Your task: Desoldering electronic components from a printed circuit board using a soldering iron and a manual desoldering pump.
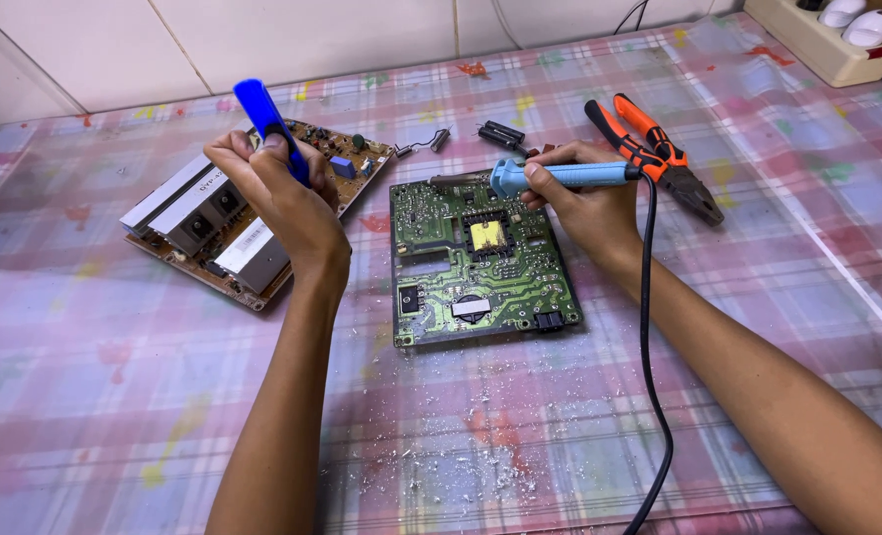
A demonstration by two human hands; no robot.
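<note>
Plaid-covered table (758, 297), pink and grey, strewn with white flecks near the front edge. Green board (480, 260) flat at mid-table, solder side up, yellow part at its centre. Left of the green board, brown board (248, 213) with silver heat sinks, lying askew. Right of it, orange pliers (659, 159), shut, on the cloth. Beyond it, small loose black parts (500, 134). Right hand (584, 203) wrapped around light-blue soldering iron (560, 176), tip over the green board's far edge, black cord trailing toward the front. Left hand (282, 198) closed around blue pump (270, 124), held up above the brown board, just left of the green board.
</note>
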